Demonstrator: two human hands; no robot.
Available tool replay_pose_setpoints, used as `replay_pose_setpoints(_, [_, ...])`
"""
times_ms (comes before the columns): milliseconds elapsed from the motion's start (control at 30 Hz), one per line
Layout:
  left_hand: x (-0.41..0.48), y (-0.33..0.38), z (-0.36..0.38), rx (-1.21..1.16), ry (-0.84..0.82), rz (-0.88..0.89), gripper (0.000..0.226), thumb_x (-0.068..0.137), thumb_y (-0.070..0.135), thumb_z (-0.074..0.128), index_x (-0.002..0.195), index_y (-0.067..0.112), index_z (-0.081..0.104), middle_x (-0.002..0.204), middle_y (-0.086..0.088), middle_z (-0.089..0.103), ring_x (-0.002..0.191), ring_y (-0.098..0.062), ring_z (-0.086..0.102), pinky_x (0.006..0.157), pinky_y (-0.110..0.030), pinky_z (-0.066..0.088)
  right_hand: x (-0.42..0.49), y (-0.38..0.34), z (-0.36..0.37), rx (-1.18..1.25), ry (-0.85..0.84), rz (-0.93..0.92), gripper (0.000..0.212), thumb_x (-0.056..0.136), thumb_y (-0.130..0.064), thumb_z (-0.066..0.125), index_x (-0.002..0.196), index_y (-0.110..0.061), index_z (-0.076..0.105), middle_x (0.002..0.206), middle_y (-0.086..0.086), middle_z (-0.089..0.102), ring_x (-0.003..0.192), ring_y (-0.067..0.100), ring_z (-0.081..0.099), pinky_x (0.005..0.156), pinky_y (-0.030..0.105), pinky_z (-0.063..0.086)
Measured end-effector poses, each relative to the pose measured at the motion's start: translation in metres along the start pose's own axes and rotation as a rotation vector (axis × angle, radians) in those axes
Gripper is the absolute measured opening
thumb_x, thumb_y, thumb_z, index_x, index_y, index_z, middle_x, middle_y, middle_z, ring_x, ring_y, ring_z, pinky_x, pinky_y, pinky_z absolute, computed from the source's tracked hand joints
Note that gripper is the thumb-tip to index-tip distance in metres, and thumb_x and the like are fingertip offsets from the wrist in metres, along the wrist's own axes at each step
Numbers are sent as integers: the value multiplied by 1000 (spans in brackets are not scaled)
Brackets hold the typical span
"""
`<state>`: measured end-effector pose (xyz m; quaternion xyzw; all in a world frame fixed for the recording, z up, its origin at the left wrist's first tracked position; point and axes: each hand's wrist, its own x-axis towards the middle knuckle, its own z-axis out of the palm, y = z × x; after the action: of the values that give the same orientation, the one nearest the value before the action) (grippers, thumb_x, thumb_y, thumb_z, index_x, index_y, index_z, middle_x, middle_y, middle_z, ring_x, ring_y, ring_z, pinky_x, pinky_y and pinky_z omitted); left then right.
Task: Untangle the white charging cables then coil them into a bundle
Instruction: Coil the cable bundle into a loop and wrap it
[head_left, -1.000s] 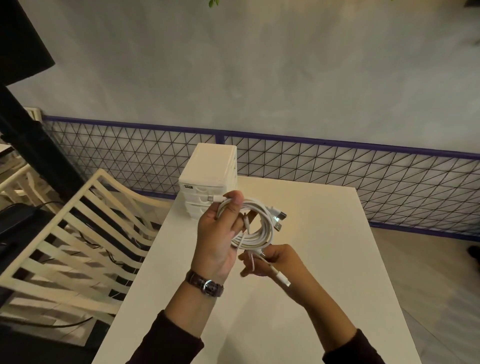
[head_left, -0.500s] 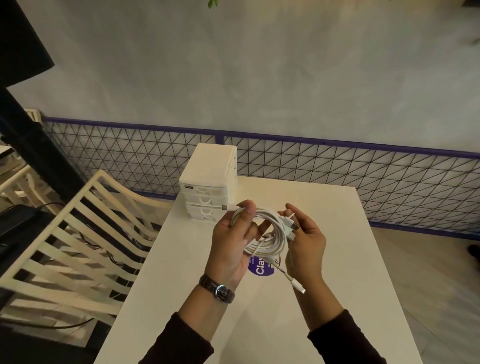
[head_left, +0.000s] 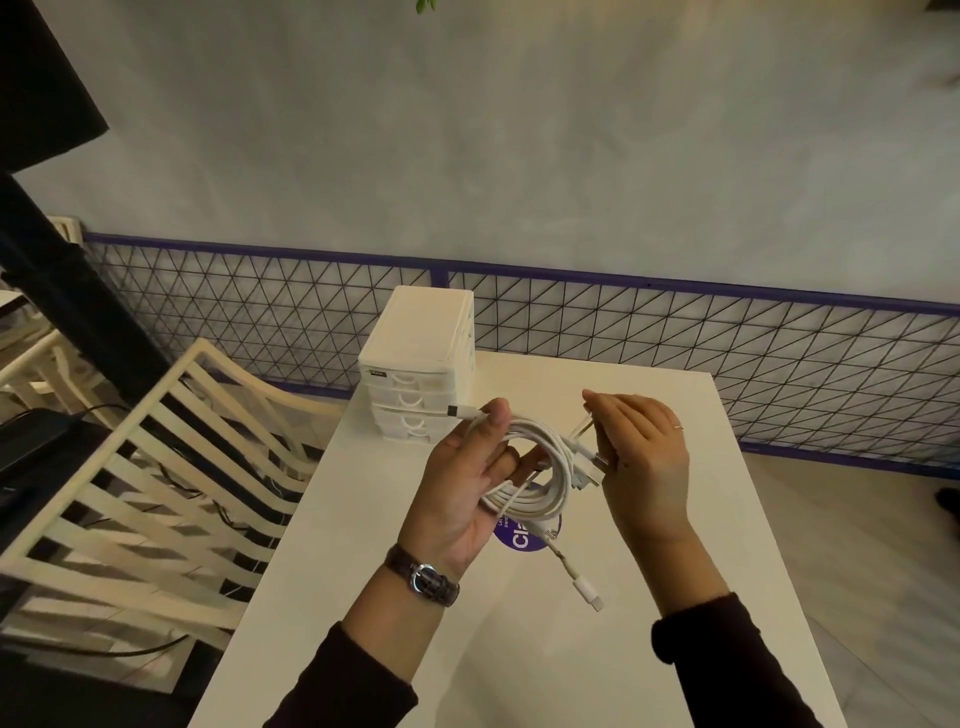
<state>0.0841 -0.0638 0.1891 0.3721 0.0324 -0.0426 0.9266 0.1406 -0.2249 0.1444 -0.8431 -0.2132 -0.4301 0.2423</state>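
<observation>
White coil (head_left: 530, 506) within left hand (head_left: 457, 493) grip

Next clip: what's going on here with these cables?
A person holds a coil of white charging cables above a white table. The left hand grips the loops, thumb on top. The right hand holds several plug ends at the coil's right side. One loose plug end hangs below the coil, not yet tucked in.
</observation>
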Motion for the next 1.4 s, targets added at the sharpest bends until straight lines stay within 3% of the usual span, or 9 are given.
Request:
replay_pose_setpoints(133, [-1, 2, 2, 0, -33, -23, 36, 47, 32, 88, 69, 13, 67, 48, 5, 39, 34, -2, 35, 53, -23, 54, 8, -1, -9, 123, -17, 86, 19, 86, -6, 58, 100, -2, 71, 90, 11, 73, 84, 26, 70, 85, 39, 52])
replay_pose_setpoints(267, [3, 6, -3, -5, -56, 4, 54, 49, 36, 90, 87, 10, 64, 61, -2, 47, 49, -10, 43, 51, -24, 53, 29, -23, -11, 1403, -147, 1239, 15, 89, 0, 53, 94, -5, 66, 70, 4, 69, 68, 18, 67, 66, 26, 58])
replay_pose_setpoints(333, [6, 8, -8, 0, -51, 13, 54, 50, 41, 89, 90, 12, 67, 73, -7, 46, 64, -16, 41, 55, -24, 55, 27, -22, -4, 1593, -220, 1478, 17, 91, -2, 49, 96, -7, 64, 78, 6, 65, 67, 17, 57, 58, 24, 53])
replay_pose_setpoints(433, [7, 10, -8, -11, -16, 11, 56, 48, 42, 88, 91, 13, 69, 87, -13, 48, 78, -21, 42, 61, -28, 57, 17, -18, 2, 1239, -290, 1255, 20, 90, -4, 53, 94, -12, 70, 85, 12, 63, 68, 21, 47, 57, 27, 42])
replay_pose_setpoints(600, [7, 20, -9, -43, 54, 101, 46, 70, 37, 73, 103, 9, 58, 77, -7, 53, 66, -14, 52, 65, -28, 58, -14, -3, 6, 90, -428, 220, 18, 82, -10, 68, 97, -20, 73, 68, 2, 66, 62, 24, 60, 51, 32, 48])
replay_pose_setpoints(867, [15, 15, -14, 166, 387, 329, 15, 76, 22, 66, 87, 13, 64, 72, -2, 53, 62, -11, 51, 73, -27, 58, -71, -67, -29, 127, -711, -180, 20, 78, -30, 58, 94, -28, 70, 62, -12, 64, 50, 11, 58, 41, 16, 38])
replay_pose_setpoints(1100, [9, 16, -14, 366, 295, 293, 7, 84, 5, 61, 81, 11, 64, 56, 9, 62, 55, -4, 61, 80, -32, 58, 0, -58, -65, 220, -340, -98, 14, 84, -20, 61, 85, -14, 73, 71, 1, 63, 61, 23, 56, 51, 27, 46])
replay_pose_setpoints(1233, [1, 9, -1, 521, 234, 261, 12, 78, 8, 66, 73, 19, 67, 58, 8, 67, 56, -3, 64, 71, -25, 57, 28, -62, -56, 326, -326, 162, 5, 75, -19, 76, 78, -17, 72, 70, -5, 63, 60, 5, 50, 55, 12, 38])
replay_pose_setpoints(1400, [-4, 3, 0, 604, 260, 221, 16, 79, 15, 69, 69, 27, 71, 70, 7, 72, 77, -12, 68, 75, -26, 54, 39, -66, -43, 305, -425, 458, 40, 69, -35, 80, 101, -28, 57, 82, -13, 54, 62, 4, 46, 53, 18, 34])
